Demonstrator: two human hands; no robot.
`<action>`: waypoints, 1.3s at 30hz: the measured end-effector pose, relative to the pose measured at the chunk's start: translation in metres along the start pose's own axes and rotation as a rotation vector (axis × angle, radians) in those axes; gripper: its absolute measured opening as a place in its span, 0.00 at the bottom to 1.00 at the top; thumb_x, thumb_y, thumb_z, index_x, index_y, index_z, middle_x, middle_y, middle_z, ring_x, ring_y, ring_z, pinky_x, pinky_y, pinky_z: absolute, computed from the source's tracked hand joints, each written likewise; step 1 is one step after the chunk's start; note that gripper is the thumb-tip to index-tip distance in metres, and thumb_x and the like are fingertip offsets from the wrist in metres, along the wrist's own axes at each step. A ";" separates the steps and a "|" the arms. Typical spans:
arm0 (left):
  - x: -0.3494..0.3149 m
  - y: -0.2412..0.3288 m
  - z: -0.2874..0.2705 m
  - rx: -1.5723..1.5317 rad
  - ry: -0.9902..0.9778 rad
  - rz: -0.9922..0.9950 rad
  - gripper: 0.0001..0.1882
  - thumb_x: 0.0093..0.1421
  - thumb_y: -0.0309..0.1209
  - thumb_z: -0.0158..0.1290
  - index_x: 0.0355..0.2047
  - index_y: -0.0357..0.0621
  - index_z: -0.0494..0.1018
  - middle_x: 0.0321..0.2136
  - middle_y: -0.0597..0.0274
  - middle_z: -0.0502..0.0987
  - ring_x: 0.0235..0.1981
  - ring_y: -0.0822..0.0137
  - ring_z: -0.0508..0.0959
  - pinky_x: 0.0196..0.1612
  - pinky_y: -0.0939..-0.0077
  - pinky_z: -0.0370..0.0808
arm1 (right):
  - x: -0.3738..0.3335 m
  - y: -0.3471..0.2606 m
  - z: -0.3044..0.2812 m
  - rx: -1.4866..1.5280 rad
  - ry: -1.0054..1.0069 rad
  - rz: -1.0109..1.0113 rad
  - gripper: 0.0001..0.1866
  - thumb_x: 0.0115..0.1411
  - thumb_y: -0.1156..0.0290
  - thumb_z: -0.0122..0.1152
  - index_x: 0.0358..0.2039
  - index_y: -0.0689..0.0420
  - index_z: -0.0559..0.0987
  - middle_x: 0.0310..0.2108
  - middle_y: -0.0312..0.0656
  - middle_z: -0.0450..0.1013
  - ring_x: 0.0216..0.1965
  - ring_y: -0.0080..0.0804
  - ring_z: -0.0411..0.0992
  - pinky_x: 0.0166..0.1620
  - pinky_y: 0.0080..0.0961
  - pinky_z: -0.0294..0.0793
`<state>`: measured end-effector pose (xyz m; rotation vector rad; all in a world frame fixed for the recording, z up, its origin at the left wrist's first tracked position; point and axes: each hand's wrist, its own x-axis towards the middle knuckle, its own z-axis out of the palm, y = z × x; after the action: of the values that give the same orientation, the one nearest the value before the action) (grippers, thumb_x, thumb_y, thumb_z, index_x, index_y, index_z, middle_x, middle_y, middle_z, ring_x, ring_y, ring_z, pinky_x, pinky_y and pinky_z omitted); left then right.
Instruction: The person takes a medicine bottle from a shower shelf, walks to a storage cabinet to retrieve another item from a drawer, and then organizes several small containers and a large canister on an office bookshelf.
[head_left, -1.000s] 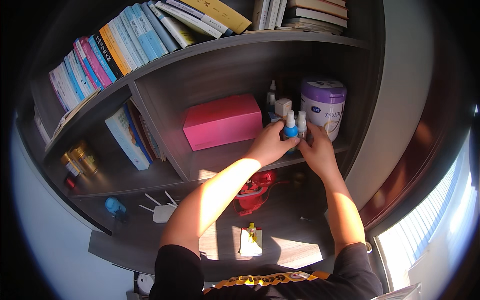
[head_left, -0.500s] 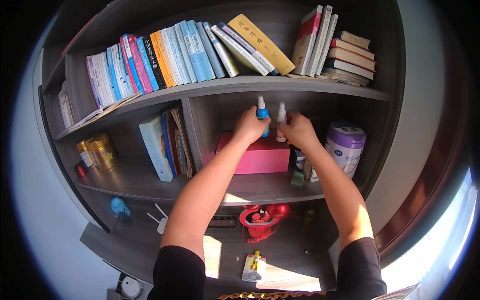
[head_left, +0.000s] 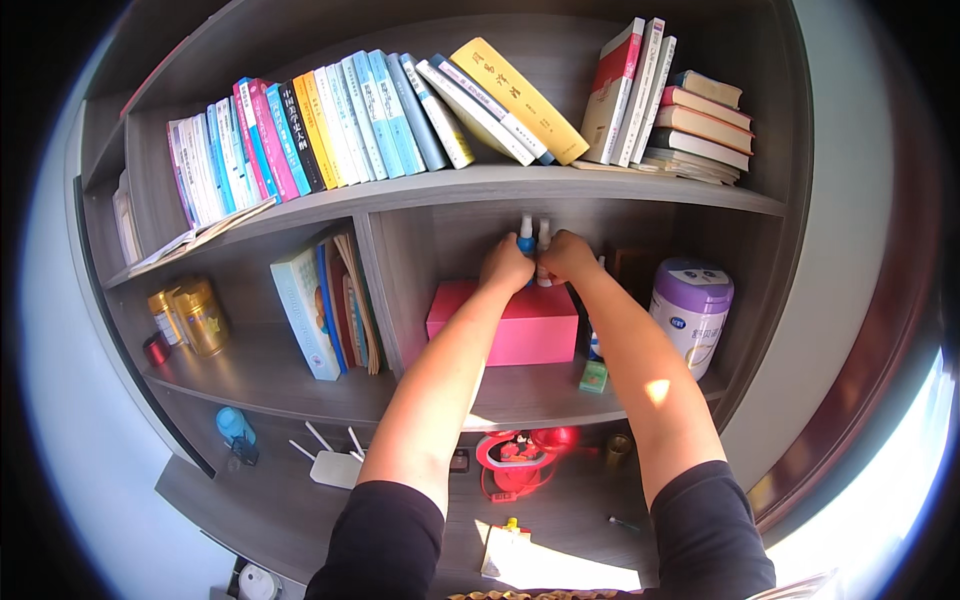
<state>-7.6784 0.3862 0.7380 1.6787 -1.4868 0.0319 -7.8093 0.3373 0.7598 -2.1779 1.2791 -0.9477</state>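
My left hand [head_left: 508, 266] is closed around a small blue spray bottle [head_left: 526, 243] with a white nozzle. Close beside it, a clear spray bottle [head_left: 544, 232] with a white nozzle is in the closed fingers of my right hand [head_left: 569, 258]. Both bottles stand upright, side by side, above the pink box [head_left: 532, 336] in the middle compartment. My fingers hide their lower parts, so I cannot tell whether their bases touch the box lid.
A purple-lidded white canister [head_left: 692, 315] stands right of my right forearm, with a small green box [head_left: 593, 376] near the shelf edge. Books [head_left: 395, 115] line the shelf above. Below are a white router [head_left: 335, 468] and a red basket-like item [head_left: 517, 470].
Both hands have come closer together, bringing the two spray bottles nearly against each other. The bottles also sit lower in view, and my right hand has moved left.
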 end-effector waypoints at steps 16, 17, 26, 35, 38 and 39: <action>-0.105 0.052 -0.025 -0.541 0.138 0.313 0.14 0.58 0.26 0.56 0.45 0.39 0.75 0.23 0.59 0.81 0.25 0.64 0.81 0.35 0.70 0.77 | -0.202 0.000 -0.085 -0.087 0.468 -0.428 0.16 0.56 0.75 0.61 0.46 0.65 0.80 0.39 0.55 0.78 0.42 0.52 0.78 0.45 0.41 0.78; -0.119 0.057 -0.018 -0.519 -0.023 0.325 0.12 0.60 0.26 0.57 0.44 0.38 0.76 0.28 0.61 0.82 0.29 0.71 0.80 0.35 0.73 0.76 | -0.210 0.012 -0.087 -0.126 0.486 -0.393 0.16 0.56 0.75 0.61 0.46 0.65 0.80 0.39 0.55 0.78 0.42 0.52 0.78 0.45 0.42 0.78; -0.147 0.071 0.048 -0.137 -0.402 0.348 0.38 0.53 0.46 0.64 0.55 0.29 0.69 0.49 0.34 0.76 0.51 0.42 0.78 0.53 0.57 0.74 | -0.236 0.078 -0.062 -0.332 0.409 -0.289 0.22 0.57 0.72 0.60 0.51 0.67 0.75 0.42 0.60 0.77 0.42 0.58 0.77 0.47 0.47 0.77; -0.166 0.075 0.071 -0.085 -0.273 0.292 0.40 0.46 0.48 0.69 0.47 0.29 0.65 0.42 0.34 0.79 0.48 0.39 0.78 0.49 0.51 0.76 | -0.236 0.084 -0.058 -0.230 0.413 -0.284 0.19 0.57 0.73 0.59 0.49 0.66 0.77 0.44 0.61 0.77 0.45 0.60 0.76 0.49 0.46 0.76; -0.167 0.075 0.078 -0.129 -0.262 0.280 0.41 0.46 0.47 0.69 0.49 0.28 0.65 0.43 0.36 0.79 0.47 0.39 0.78 0.49 0.52 0.77 | -0.201 0.065 -0.065 -0.228 0.462 -0.369 0.19 0.57 0.72 0.59 0.48 0.67 0.78 0.43 0.59 0.77 0.45 0.59 0.76 0.50 0.44 0.76; -0.165 0.074 0.084 -0.126 -0.229 0.330 0.41 0.45 0.47 0.69 0.50 0.28 0.65 0.43 0.37 0.79 0.47 0.40 0.79 0.49 0.53 0.77 | -0.185 0.063 -0.065 -0.297 0.444 -0.336 0.20 0.56 0.71 0.60 0.48 0.67 0.78 0.44 0.58 0.78 0.45 0.58 0.76 0.50 0.43 0.77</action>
<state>-7.8283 0.4734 0.6400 1.3578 -1.8857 -0.0764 -7.9558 0.4682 0.6993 -2.5623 1.3343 -1.5285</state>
